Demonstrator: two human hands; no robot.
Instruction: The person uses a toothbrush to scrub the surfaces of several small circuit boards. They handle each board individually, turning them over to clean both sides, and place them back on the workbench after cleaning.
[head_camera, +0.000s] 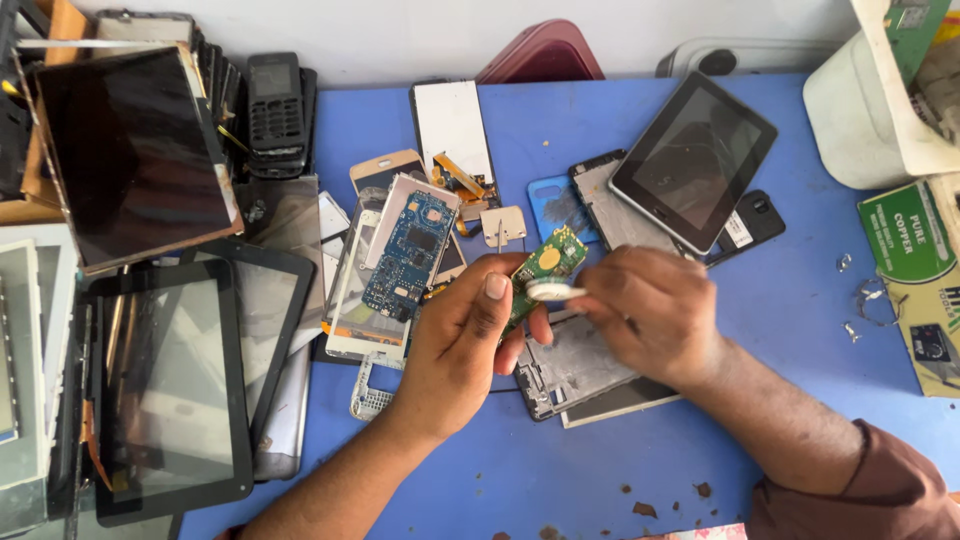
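Note:
My left hand (462, 345) holds a small green circuit board (545, 262) between thumb and fingers, above the blue table (560, 470). My right hand (650, 310) pinches a small white tool (553, 291) whose tip rests against the board. A grey phone frame (570, 365) lies under both hands. Left of my left hand a blue circuit board (410, 255) sits in a white phone frame.
Tablet screens (170, 390) and a large dark panel (130, 150) are stacked at the left. A black keypad phone (275, 112) lies at the back. A tablet (692, 160) rests right of centre, a white container (860, 110) and a green box (905, 235) at the right edge.

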